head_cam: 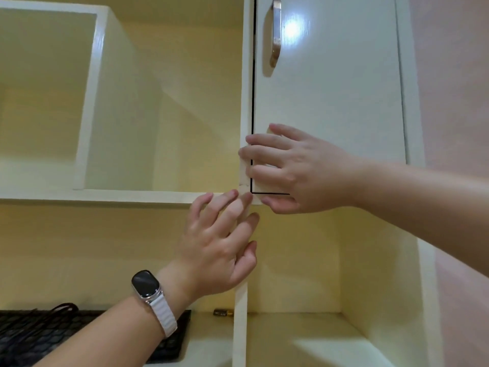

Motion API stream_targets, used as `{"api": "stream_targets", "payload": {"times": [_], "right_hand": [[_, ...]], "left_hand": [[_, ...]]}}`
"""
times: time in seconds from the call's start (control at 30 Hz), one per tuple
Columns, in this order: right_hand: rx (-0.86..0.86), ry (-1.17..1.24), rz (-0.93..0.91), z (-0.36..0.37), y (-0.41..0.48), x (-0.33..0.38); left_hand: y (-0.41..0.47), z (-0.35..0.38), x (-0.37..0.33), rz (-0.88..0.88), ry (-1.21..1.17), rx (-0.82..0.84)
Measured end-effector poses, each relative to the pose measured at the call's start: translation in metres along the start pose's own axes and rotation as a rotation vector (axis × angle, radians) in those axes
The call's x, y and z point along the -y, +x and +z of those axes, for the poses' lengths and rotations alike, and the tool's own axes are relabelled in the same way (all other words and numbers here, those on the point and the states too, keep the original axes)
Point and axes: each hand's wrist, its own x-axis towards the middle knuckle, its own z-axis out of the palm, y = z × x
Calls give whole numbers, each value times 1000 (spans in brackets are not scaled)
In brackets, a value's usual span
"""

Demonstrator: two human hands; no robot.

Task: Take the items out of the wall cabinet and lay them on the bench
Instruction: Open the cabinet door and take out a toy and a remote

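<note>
A white wall cabinet door (pixel 330 83) with a metal handle (pixel 275 33) is closed at the upper right. My right hand (pixel 293 168) lies flat with fingers spread on the door's lower left corner, thumb under the bottom edge. My left hand (pixel 219 242), with a watch (pixel 146 284) on its wrist, reaches up with fingers apart, its fingertips touching the shelf edge just below that corner. Neither hand holds anything. What is behind the door is hidden.
Open cream shelf compartments (pixel 164 107) lie to the left of the door. Below, a black keyboard (pixel 23 337) with a dark cable and a small battery (pixel 223 312) sit on the lower surface. A vertical divider (pixel 239 335) splits the lower space.
</note>
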Motion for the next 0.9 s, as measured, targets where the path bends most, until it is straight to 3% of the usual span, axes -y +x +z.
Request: {"api": "stream_targets", "payload": {"times": [0.5, 0.8, 0.9], "right_hand": [[79, -98, -128, -60, 10, -8], [77, -106, -110, -125, -26, -12], [76, -116, -86, -148, -46, -13]], "left_hand": [[-1, 3, 1, 15, -35, -19], [22, -14, -8, -36, 23, 74], [33, -14, -22, 35, 6, 138]]}}
